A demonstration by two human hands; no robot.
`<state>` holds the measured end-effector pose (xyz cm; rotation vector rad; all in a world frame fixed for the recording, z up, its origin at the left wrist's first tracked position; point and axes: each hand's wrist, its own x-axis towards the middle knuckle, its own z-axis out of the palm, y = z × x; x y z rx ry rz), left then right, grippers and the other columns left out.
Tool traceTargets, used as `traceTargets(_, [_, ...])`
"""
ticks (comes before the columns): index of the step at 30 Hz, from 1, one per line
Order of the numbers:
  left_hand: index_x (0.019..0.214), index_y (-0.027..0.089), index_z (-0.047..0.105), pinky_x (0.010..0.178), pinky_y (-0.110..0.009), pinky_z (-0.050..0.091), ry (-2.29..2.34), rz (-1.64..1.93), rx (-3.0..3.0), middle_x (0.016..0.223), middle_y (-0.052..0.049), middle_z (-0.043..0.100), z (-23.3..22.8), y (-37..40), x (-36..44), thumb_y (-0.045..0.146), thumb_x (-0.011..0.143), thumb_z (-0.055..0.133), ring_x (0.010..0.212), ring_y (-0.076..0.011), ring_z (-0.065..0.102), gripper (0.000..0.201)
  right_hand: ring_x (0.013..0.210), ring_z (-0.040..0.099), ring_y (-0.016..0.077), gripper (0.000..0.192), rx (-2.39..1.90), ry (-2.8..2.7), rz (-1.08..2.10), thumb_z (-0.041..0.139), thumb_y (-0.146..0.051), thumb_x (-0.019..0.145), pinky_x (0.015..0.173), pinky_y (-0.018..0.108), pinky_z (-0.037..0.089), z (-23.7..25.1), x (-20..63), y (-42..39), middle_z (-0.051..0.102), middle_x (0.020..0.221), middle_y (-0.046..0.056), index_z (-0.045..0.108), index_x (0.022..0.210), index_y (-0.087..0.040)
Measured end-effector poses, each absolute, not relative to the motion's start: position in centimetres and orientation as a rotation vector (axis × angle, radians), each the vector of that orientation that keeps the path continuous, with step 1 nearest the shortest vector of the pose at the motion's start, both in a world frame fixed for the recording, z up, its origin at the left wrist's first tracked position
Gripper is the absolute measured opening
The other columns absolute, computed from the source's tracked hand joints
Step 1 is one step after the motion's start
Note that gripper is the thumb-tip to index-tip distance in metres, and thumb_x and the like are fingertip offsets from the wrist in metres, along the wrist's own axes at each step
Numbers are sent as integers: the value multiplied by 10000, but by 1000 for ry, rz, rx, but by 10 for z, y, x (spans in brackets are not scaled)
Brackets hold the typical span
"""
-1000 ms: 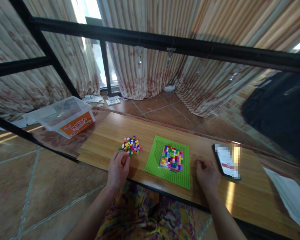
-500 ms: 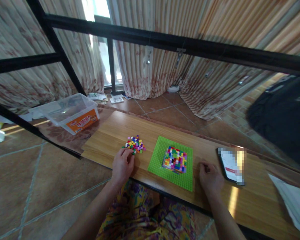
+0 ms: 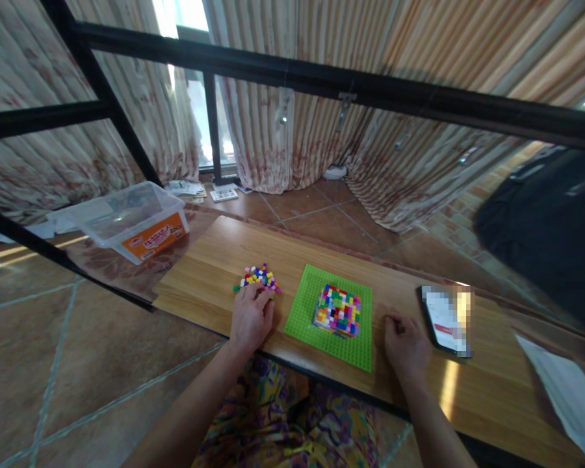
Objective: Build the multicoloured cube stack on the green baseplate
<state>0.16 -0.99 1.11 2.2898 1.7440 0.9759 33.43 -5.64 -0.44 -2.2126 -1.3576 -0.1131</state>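
Between the left hand (image 3: 251,318) and the green baseplate (image 3: 298,315), a narrow strip of bare wooden tabletop (image 3: 199,273) gives a low way through. The brick block (image 3: 338,311) rises from the baseplate, so a flat sweep from one hand to the other meets its sides; the route leads over it or along the studded margin around it. The right hand (image 3: 408,344) has a slim gap to the baseplate, while the phone (image 3: 442,322) lies just beyond it, hemming that side. Left of the loose bricks (image 3: 257,276), plain wood runs to the table's end, where the clear tub (image 3: 149,221) stands beyond the corner.
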Motion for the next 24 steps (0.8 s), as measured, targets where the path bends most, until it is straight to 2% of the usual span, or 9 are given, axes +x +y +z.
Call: traceTargets(24, [958,210,666,942,-416,423,1746,1014,2346,1041,-74,586,5,-2,0,237,858,520,963,-227,529,179,695,531,169,353,-2182,-1370,-155,438,-400,807,597,273,332,-8,336,-56,630,858,74,697,867,-167])
